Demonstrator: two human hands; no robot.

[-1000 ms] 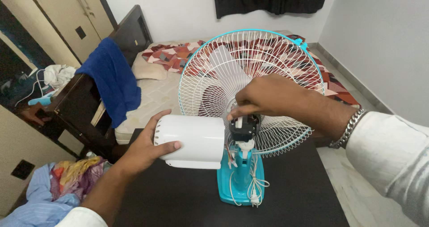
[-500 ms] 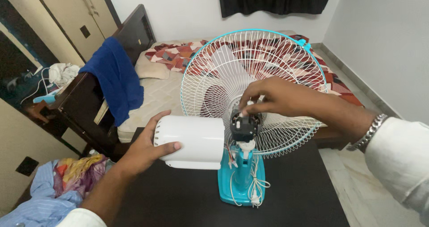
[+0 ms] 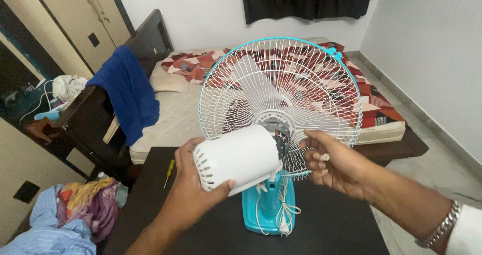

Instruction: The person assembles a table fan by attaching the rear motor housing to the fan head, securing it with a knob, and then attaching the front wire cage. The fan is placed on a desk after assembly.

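- A bed (image 3: 191, 109) with a bare mattress and a patterned red, white and brown quilt (image 3: 371, 102) is seen at the back of the room, below a dark curtain (image 3: 306, 1).
- A dark table (image 3: 201, 230) is seen in the foreground, with a table fan (image 3: 273, 129) standing upright on it on a turquoise base (image 3: 263, 212).
- The fan's round white wire guard (image 3: 261, 79), rimmed in turquoise, faces the bed; its white power cord (image 3: 283, 212) is bundled against the stand.
- A blue towel (image 3: 125, 92) is draped over the dark wooden footboard to the left, and a heap of clothes (image 3: 65, 210) lies on the floor beside the table.
- The white motor cover (image 3: 238, 157) is gripped by the left hand (image 3: 193, 195), fingers behind it and thumb below, and is held tilted just at the dark exposed motor (image 3: 280, 134) behind the guard.
- The right hand (image 3: 336, 164), with a metal bracelet (image 3: 442, 227) at its wrist, is held half curled just right of the motor, close to the guard's wires.
- A small white part (image 3: 325, 157) is pinched between the right hand's fingers.
- A yellow-handled screwdriver (image 3: 169, 170) lies on the table, just left of the left hand.
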